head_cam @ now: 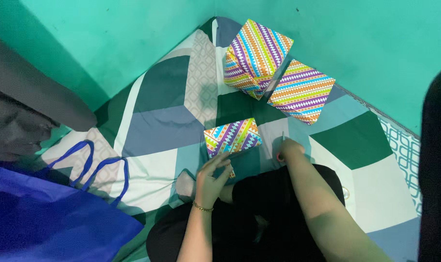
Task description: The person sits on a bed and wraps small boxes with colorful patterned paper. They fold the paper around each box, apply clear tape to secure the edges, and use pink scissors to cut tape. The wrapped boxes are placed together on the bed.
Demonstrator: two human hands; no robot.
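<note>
A small box wrapped in bright zigzag-striped paper [231,137] lies on the patterned sheet just ahead of my knees. My left hand [212,178], a thin gold bracelet on its wrist, rests its fingertips against the near edge of that box, fingers spread. To the right of the box, my right hand [288,148] is closed around a thin upright tool, likely a pen or a blade; too little of it shows to tell. Two larger wrapped boxes [257,57] [301,90] in the same paper stand in the corner beyond.
A bedsheet [157,121] with blue, green and white geometric blocks covers the floor. Teal walls [109,34] meet in a corner behind the boxes. A blue bag with looped handles [50,213] lies at left, a grey cushion [31,92] above it. A dark shape [436,170] fills the right edge.
</note>
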